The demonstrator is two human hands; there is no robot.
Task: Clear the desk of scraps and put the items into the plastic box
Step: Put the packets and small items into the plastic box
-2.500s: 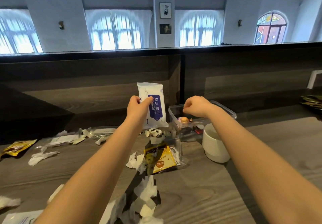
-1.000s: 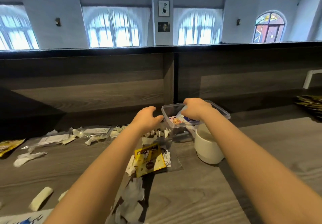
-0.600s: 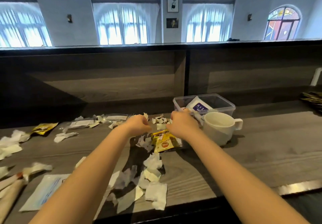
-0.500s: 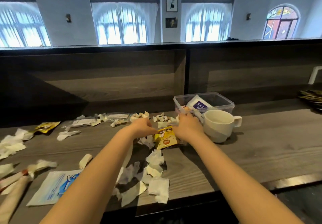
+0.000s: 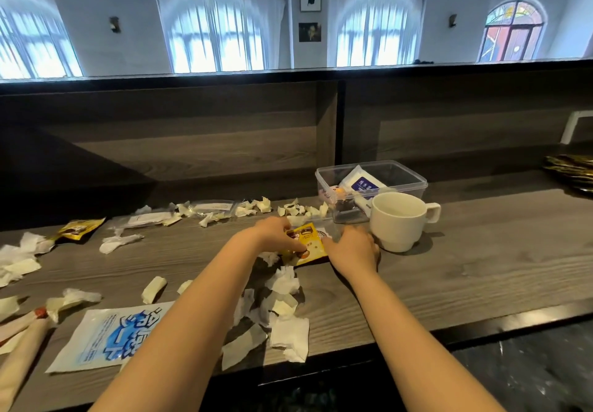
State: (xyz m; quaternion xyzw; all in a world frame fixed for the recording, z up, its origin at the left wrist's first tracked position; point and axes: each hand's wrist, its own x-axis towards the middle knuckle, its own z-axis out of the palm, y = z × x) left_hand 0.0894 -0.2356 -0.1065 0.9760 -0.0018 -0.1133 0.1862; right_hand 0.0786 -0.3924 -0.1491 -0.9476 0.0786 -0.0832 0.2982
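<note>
A clear plastic box (image 5: 414, 181) stands at the back of the desk. Inside it leans a white wet-wipe pack with a blue label (image 5: 362, 183), beside a small pink and orange item (image 5: 335, 192). A yellow snack packet (image 5: 308, 242) lies flat on the desk in front of the box. My left hand (image 5: 276, 235) has its fingertips on the packet's left edge. My right hand (image 5: 352, 248) rests against its right edge, fingers curled; whether it grips the packet is hidden. Torn white paper scraps (image 5: 282, 312) litter the desk around and below both hands.
A white mug (image 5: 398, 220) stands right of my right hand, touching the box's front. A blue and white sachet (image 5: 109, 334) lies near the front left edge. Another yellow packet (image 5: 78, 228) and clear wrappers (image 5: 211, 208) lie at the left. Dark packets (image 5: 574, 171) sit far right.
The wet-wipe pack went from my left hand into the box. Both hands then drew back from the box and came down on the yellow snack packet.
</note>
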